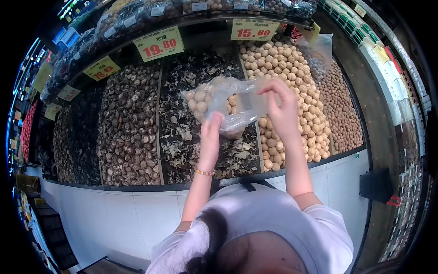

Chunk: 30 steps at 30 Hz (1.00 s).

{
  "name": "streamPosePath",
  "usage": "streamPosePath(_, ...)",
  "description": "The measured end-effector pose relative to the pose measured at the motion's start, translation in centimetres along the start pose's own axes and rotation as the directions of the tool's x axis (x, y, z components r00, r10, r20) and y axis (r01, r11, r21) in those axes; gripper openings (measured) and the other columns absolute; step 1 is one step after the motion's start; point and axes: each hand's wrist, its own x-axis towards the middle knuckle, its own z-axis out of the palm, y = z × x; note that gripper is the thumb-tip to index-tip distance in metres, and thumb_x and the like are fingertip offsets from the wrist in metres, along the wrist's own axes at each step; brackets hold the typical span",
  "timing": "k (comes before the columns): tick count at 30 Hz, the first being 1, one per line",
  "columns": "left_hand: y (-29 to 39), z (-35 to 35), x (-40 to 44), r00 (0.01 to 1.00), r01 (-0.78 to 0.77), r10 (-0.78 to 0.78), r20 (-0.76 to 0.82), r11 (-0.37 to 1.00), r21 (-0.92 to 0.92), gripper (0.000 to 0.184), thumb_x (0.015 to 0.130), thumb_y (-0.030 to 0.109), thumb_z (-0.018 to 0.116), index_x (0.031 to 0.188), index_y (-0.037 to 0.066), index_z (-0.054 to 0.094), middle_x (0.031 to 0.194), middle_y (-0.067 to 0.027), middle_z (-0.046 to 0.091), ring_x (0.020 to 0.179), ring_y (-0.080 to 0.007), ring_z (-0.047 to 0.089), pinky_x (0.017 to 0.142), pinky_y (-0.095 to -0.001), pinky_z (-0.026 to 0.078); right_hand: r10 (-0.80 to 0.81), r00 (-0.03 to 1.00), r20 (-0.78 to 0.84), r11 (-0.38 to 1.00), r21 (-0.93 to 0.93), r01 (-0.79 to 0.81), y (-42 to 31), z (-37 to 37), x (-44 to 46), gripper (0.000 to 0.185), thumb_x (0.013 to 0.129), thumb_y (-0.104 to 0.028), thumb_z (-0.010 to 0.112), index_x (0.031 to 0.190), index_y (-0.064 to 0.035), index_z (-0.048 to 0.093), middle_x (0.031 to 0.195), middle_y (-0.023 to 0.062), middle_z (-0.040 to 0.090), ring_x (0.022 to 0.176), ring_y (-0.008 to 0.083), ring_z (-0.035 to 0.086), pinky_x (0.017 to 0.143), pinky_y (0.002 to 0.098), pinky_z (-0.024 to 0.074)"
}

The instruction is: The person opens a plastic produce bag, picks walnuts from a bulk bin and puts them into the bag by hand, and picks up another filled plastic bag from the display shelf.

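Note:
A clear plastic bag (233, 106) with several walnuts (199, 100) in its far left end is held up over the bins. My left hand (211, 137) is closed on the near side of the bag, its thumb lying on the plastic. At the bag's right end, my right hand (281, 106) has curled fingers pinching the film. The bag stretches between both hands, and some fingertips are hidden by it. Beneath it are a bin of black dried fungus (182, 132) and, on the right, a bin of loose walnuts (315, 132).
Dried mushrooms (130, 123) fill a bin to the left, and smaller brown nuts (340, 107) one at far right. Price signs (159, 44) hang from the shelf of packaged goods above. Another filled plastic bag (317, 57) rests at the back right.

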Motion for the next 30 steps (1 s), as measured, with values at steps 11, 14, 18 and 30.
streamPosePath(11,-0.9,1.8,-2.2,0.999,-0.038,0.043,-0.017,0.976,0.215,0.024,0.091,0.021,0.042,0.088,0.000,0.055,0.081,-0.0025,0.056,0.077,-0.0088,0.052,0.071,-0.0239,0.042,0.155,0.804,0.574,0.936,-0.346,0.067,11.2,12.6,-3.2,0.021,0.073,-0.013,0.055,0.092,-0.0071,0.062,0.096,0.0152,0.059,0.088,0.0334,0.056,0.077,0.0392,0.0451)
streamPosePath(14,-0.4,3.0,-2.4,0.989,-0.078,0.103,-0.104,0.972,0.222,0.025,0.091,0.022,0.042,0.090,-0.001,0.054,0.082,-0.0044,0.057,0.075,-0.0107,0.055,0.069,-0.0243,0.044,0.012,0.851,0.525,0.972,-0.207,0.114,11.7,11.6,-3.3,0.023,0.073,-0.013,0.056,0.095,-0.0074,0.060,0.098,0.0157,0.058,0.089,0.0331,0.056,0.078,0.0392,0.0447)
streamPosePath(18,-0.9,3.6,-2.2,0.996,0.003,0.003,-0.090,0.998,0.059,0.026,0.091,0.024,0.041,0.095,0.000,0.052,0.085,-0.0053,0.057,0.074,-0.0130,0.057,0.069,-0.0252,0.044,-0.065,0.881,0.468,0.991,-0.072,0.111,12.1,10.6,-3.1,0.026,0.074,-0.013,0.057,0.100,-0.0066,0.057,0.099,0.0158,0.057,0.089,0.0331,0.055,0.078,0.0394,0.0441)
streamPosePath(30,-1.3,5.2,-1.0,0.988,-0.011,-0.002,-0.154,0.996,-0.085,0.026,0.090,0.026,0.042,0.096,0.003,0.051,0.092,-0.0043,0.053,0.083,-0.0143,0.054,0.074,-0.0290,0.043,0.366,0.802,0.472,0.320,0.746,-0.584,12.4,-2.7,-2.5,0.010,0.084,-0.008,0.051,0.092,-0.0099,0.046,0.093,0.0010,0.051,0.080,0.0089,0.055,0.063,0.0233,0.0489)
